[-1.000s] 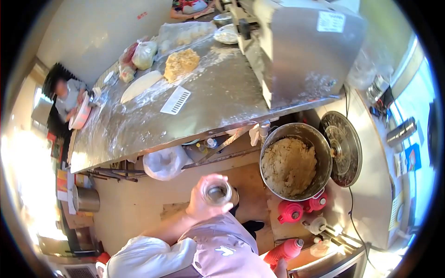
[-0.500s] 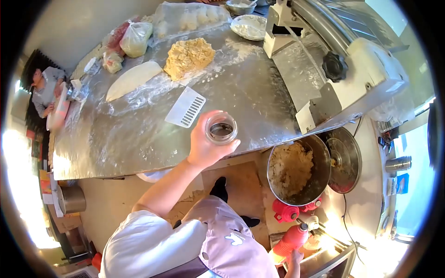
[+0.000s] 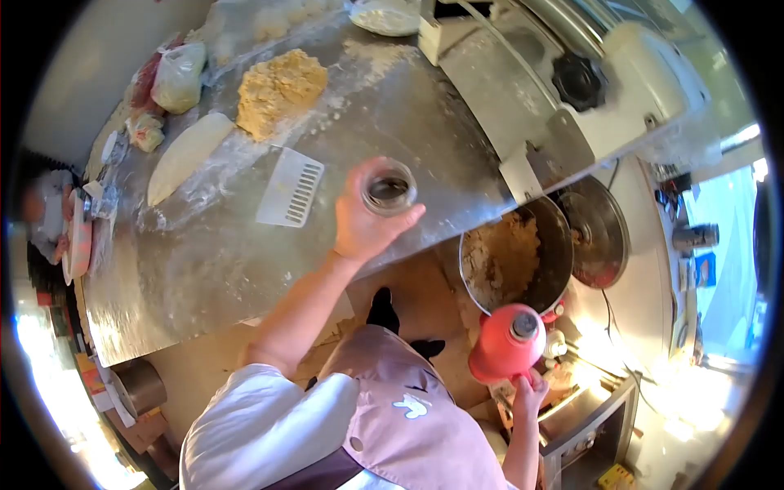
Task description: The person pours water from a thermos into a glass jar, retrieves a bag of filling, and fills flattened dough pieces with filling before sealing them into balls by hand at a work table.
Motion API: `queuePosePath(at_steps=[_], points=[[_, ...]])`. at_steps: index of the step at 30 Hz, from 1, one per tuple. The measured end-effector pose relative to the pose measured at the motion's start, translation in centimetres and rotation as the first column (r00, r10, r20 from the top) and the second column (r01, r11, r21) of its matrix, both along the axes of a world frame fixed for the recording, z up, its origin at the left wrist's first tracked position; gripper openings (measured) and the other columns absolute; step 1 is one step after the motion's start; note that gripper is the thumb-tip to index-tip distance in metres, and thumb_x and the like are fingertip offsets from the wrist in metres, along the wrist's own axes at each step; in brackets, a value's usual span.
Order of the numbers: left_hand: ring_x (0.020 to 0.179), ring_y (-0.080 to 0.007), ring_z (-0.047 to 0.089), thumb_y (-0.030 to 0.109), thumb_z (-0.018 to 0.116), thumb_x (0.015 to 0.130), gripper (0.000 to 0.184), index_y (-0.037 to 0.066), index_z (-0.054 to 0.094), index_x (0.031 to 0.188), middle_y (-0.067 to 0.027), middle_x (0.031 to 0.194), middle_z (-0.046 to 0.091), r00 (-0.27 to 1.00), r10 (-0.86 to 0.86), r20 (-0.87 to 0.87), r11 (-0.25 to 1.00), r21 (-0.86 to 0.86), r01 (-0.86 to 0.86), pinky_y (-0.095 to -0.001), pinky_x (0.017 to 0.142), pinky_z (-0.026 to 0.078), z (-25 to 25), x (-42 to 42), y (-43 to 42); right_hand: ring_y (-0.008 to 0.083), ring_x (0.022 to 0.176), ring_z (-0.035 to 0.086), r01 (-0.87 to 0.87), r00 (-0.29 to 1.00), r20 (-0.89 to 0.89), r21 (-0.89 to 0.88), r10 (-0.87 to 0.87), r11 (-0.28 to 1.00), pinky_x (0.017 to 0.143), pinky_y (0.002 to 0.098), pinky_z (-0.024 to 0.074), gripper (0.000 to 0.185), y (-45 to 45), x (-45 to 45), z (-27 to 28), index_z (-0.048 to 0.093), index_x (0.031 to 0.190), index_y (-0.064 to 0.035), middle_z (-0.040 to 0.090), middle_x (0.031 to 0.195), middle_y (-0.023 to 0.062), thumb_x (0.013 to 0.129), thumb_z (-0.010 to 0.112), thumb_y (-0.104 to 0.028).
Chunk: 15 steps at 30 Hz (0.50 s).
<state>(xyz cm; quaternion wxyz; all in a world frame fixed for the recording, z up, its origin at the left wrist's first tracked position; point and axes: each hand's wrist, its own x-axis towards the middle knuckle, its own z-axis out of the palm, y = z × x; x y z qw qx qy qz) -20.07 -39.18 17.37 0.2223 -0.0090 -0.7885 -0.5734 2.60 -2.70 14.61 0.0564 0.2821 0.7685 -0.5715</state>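
Note:
My left hand [image 3: 361, 227] is wrapped round a clear open-topped glass jar [image 3: 400, 202] above the front part of the metal worktop [image 3: 245, 269]. Something dark shows inside the jar; I cannot make out what it is. Low on the right, my right hand [image 3: 529, 395] grips the handle of a red thermos flask [image 3: 500, 343], raised with its grey top facing me. Left of the jar, a white slotted plastic scraper [image 3: 282, 196] lies flat on the worktop. Behind the scraper sits a rough lump of yellow dough [image 3: 278, 94], beside a pale flat half-round piece [image 3: 189, 157].
A large steel pot of crumbly dough [image 3: 498, 257] stands below the worktop's right edge, with a metal lid [image 3: 600, 233] beside it. A white roller machine [image 3: 645, 73] occupies the back right. Plastic bags [image 3: 180, 77] lie at back left. A person [image 3: 51, 216] is at far left.
My right hand has lifted the red thermos up from beside the pot. My left hand still holds the jar, and the view has shifted so the worktop appears further left.

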Motion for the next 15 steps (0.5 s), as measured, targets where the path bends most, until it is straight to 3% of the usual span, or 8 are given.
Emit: queuePosePath(at_steps=[1, 2, 5, 8, 11, 13, 15], points=[[0.094, -0.0159, 0.064, 0.019, 0.088, 0.062, 0.077, 0.000, 0.046, 0.123, -0.0095, 0.104, 0.065, 1.000, 0.018, -0.025, 0.998, -0.057, -0.019, -0.0297, 0.084, 0.052, -0.3, 0.0, 0.1, 0.0052, 0.054, 0.041, -0.033, 0.999, -0.041, 0.009, 0.033, 0.999, 0.050, 0.0227, 0.0327, 0.008, -0.3, -0.4, 0.2, 0.055, 0.062, -0.0004, 0.048, 0.058, -0.0033, 0.070, 0.054, -0.004], [0.106, -0.0188, 0.059, 0.021, 0.089, 0.060, 0.082, -0.001, 0.045, 0.125, -0.0131, 0.111, 0.061, 1.000, -0.017, 0.013, 0.998, 0.063, 0.016, -0.0316, 0.091, 0.049, -0.3, 0.2, 0.4, 0.0063, 0.054, 0.041, -0.074, 0.996, -0.049, 0.047, 0.076, 0.996, 0.050, 0.0235, 0.0325, 0.009, -0.7, -1.0, 1.0, 0.054, 0.062, -0.0003, 0.047, 0.058, -0.0020, 0.068, 0.055, -0.006], [0.117, -0.0242, 0.051, 0.022, 0.087, 0.064, 0.082, -0.001, 0.042, 0.129, -0.0159, 0.117, 0.057, 0.995, 0.078, -0.059, 0.997, 0.006, -0.078, -0.0397, 0.101, 0.040, 0.0, 1.1, 0.7, 0.0078, 0.052, 0.041, -0.105, 0.992, -0.068, 0.052, 0.108, 0.993, 0.049, 0.0247, 0.0320, 0.012, -1.9, -2.3, 2.6, 0.051, 0.059, 0.0002, 0.046, 0.055, -0.0003, 0.066, 0.055, -0.008], [0.122, -0.0309, 0.043, 0.022, 0.084, 0.069, 0.078, -0.001, 0.043, 0.131, -0.0184, 0.120, 0.053, 0.906, 0.251, -0.342, 0.931, -0.172, -0.322, -0.0455, 0.106, 0.031, 0.9, 3.4, 1.2, 0.0082, 0.051, 0.040, -0.116, 0.975, -0.190, -0.004, 0.113, 0.993, 0.049, 0.0249, 0.0320, 0.011, -2.7, -3.0, 2.9, 0.051, 0.058, 0.0000, 0.045, 0.054, 0.0003, 0.065, 0.055, -0.008], [0.121, -0.0335, 0.042, 0.025, 0.079, 0.073, 0.066, 0.003, 0.050, 0.127, -0.0148, 0.120, 0.054, 0.950, -0.113, -0.291, 0.970, -0.241, 0.042, -0.0457, 0.105, 0.028, 5.3, 6.6, 3.8, 0.0084, 0.051, 0.040, -0.146, 0.958, -0.256, -0.050, 0.129, 0.988, 0.048, 0.0249, 0.0318, 0.011, -3.4, -3.5, 3.5, 0.050, 0.058, -0.0002, 0.045, 0.055, 0.0004, 0.064, 0.055, -0.008], [0.116, -0.0294, 0.044, 0.027, 0.075, 0.077, 0.054, 0.006, 0.056, 0.122, -0.0085, 0.119, 0.053, 0.909, -0.416, 0.026, 0.773, -0.516, 0.368, -0.0426, 0.103, 0.030, 9.7, 7.6, 5.7, 0.0079, 0.052, 0.039, -0.179, 0.952, -0.265, -0.064, 0.156, 0.982, 0.048, 0.0248, 0.0315, 0.012, -3.6, -3.8, 3.7, 0.049, 0.058, 0.0000, 0.045, 0.056, 0.0002, 0.064, 0.055, -0.008], [0.113, -0.0310, 0.044, 0.031, 0.072, 0.080, 0.038, 0.011, 0.064, 0.112, -0.0060, 0.110, 0.056, 0.834, -0.542, 0.107, 0.741, -0.407, 0.534, -0.0432, 0.101, 0.029, 10.3, 7.6, 7.3, 0.0077, 0.052, 0.039, -0.200, 0.943, -0.286, -0.078, 0.170, 0.977, 0.048, 0.0246, 0.0313, 0.012, -4.1, -4.1, 4.0, 0.048, 0.058, 0.0000, 0.045, 0.056, 0.0000, 0.064, 0.055, -0.007]])
